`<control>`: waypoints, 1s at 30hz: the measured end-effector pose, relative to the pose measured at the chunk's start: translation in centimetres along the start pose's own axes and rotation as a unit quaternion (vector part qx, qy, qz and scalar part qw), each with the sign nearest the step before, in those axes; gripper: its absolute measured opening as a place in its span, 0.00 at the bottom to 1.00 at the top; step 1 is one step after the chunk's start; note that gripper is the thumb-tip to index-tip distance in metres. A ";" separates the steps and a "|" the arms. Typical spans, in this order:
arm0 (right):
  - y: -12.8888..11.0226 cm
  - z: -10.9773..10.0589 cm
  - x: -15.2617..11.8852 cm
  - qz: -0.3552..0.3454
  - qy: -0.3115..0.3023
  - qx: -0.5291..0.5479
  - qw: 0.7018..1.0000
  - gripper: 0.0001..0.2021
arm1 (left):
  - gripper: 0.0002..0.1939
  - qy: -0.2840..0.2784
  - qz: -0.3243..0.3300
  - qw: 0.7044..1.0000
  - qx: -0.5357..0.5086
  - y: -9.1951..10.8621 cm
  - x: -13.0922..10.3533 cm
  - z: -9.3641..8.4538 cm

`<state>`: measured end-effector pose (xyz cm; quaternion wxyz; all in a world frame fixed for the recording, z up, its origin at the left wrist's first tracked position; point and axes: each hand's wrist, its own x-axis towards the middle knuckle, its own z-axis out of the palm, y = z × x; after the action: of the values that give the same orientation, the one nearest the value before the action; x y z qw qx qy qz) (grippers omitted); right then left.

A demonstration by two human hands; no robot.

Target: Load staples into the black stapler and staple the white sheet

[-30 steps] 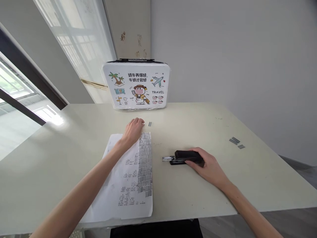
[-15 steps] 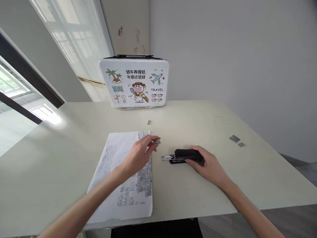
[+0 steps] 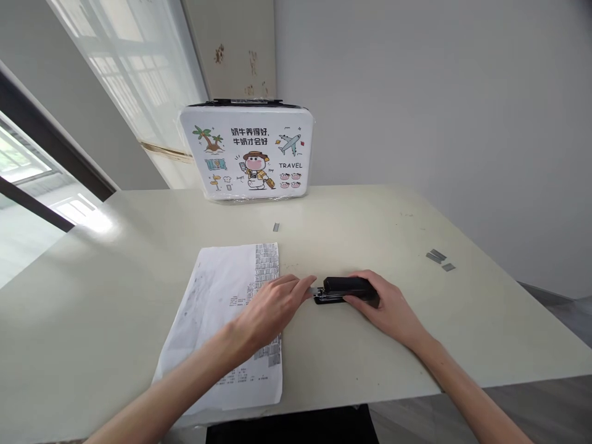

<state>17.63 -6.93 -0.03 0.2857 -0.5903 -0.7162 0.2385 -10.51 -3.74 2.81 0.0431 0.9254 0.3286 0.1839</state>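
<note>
A black stapler [image 3: 349, 286] lies on the table with its metal tray sticking out at the left end. My right hand [image 3: 386, 305] is wrapped round its right end. My left hand [image 3: 280, 306] is closed at the stapler's left end, its fingertips pinched on or beside the metal tray; a strip of staples between them is too hidden to make out. Under my left forearm lies a stack of printed paper [image 3: 222, 271], with dark hatching along its right edge.
A white case with cartoon prints [image 3: 250, 154] stands at the back of the pale table [image 3: 351, 228]. One small staple strip [image 3: 276, 227] lies in front of it. Several more strips [image 3: 435, 255] lie at the right.
My left hand has moved right and down from above the paper to the stapler's left end, and the grey strip it held is now mostly hidden. My right hand keeps its hold.
</note>
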 end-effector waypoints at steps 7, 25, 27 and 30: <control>0.1 0.0 0.0 0.003 -0.007 0.008 1.000 0.18 | 0.18 -0.025 -0.022 0.999 0.005 0.4 0.3 -0.3; -0.1 -0.1 0.0 0.006 -0.008 0.009 1.000 0.17 | 0.12 0.023 -0.037 0.999 0.001 0.9 0.2 0.2; 0.0 -0.1 0.0 0.004 -0.008 0.011 1.000 0.17 | 0.10 0.040 -0.039 0.998 -0.013 0.9 0.1 0.2; 0.0 -0.1 0.0 0.001 -0.009 0.011 1.000 0.16 | 0.10 0.060 -0.034 0.997 -0.019 1.0 -0.1 0.3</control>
<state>17.69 -6.93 0.01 0.2858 -0.5857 -0.7153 0.2521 -9.93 -4.57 2.72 0.0474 0.9000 0.3580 0.2442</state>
